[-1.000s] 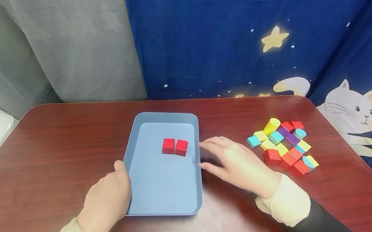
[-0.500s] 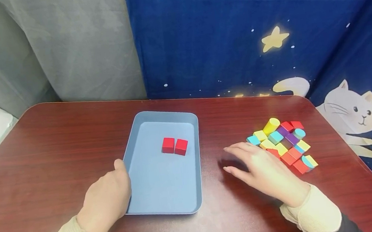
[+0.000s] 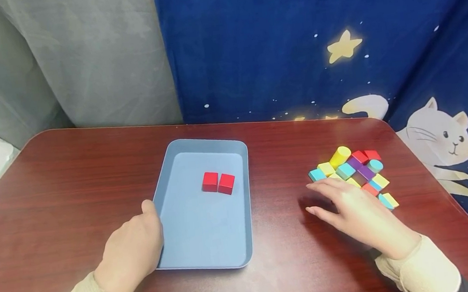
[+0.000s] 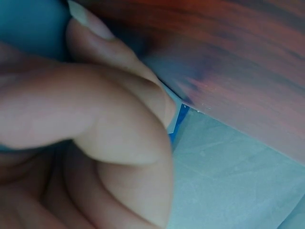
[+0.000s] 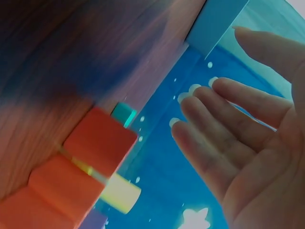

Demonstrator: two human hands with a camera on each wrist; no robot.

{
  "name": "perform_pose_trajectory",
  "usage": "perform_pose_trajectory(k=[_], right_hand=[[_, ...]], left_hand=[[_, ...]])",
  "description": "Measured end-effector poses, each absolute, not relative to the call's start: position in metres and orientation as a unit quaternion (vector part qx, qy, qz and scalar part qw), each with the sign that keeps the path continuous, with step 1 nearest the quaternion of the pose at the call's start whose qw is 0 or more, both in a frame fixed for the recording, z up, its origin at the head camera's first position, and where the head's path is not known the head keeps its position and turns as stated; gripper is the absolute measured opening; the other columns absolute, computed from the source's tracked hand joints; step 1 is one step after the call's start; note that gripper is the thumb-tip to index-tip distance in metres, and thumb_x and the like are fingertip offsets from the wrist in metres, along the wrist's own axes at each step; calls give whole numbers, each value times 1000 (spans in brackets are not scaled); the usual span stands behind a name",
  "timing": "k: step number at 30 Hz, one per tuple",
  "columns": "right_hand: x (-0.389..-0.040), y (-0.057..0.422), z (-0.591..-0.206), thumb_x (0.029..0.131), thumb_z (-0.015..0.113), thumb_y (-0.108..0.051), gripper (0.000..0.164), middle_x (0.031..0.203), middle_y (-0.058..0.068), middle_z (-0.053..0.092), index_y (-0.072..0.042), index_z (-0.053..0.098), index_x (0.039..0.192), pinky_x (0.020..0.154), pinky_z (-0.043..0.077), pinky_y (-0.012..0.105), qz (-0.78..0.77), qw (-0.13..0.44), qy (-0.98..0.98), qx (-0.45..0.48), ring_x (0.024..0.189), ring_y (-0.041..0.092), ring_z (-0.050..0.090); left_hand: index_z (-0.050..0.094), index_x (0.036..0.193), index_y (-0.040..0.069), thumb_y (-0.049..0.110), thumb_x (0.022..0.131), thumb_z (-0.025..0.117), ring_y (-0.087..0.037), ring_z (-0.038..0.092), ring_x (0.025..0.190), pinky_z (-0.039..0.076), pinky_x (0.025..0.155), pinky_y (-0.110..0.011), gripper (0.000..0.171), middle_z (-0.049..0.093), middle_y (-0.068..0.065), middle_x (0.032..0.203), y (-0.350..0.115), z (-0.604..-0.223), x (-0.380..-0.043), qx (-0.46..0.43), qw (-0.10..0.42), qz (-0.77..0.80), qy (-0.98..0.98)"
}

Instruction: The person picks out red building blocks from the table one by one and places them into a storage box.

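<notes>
My left hand grips the left wall of a blue-grey rectangular tray, thumb up at the rim and fingers curled, as the left wrist view also shows. Inside the tray sit two red cubes side by side. Over the near left part of a cluster of coloured blocks at the right, my right hand is held with nothing in it, hiding some red ones in the head view. Its fingers are spread and relaxed in the right wrist view, apart from a red block.
The cluster also has a yellow cylinder, purple blocks, a turquoise cylinder and several pale yellow pieces. Everything stands on a dark red wooden table. Grey and blue curtains hang behind its far edge.
My right hand has moved right, from the tray's right rim to over the near part of the block cluster. The left hand, the tray and the two red cubes have stayed in place.
</notes>
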State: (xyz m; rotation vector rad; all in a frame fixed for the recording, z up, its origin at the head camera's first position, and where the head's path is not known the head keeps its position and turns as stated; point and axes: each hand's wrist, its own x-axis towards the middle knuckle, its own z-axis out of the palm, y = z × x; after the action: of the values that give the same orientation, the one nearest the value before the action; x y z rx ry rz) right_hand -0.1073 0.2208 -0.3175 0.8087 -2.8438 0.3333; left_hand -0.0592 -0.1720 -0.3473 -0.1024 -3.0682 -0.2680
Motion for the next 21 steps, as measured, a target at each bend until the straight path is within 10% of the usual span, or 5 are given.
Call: perform_pose_trajectory(k=[21], right_hand=[[-128,261,-320,66,86,-25,39,96,1,65,-11,69,99,78,50,40,77,92,-961,249,89,19,61]], left_hand=[[36,95,-5,-6,81,41,-19,41,40,30,37,-34,15,38,-4,53,-171,-348,-59,-35,44,-86,-995]])
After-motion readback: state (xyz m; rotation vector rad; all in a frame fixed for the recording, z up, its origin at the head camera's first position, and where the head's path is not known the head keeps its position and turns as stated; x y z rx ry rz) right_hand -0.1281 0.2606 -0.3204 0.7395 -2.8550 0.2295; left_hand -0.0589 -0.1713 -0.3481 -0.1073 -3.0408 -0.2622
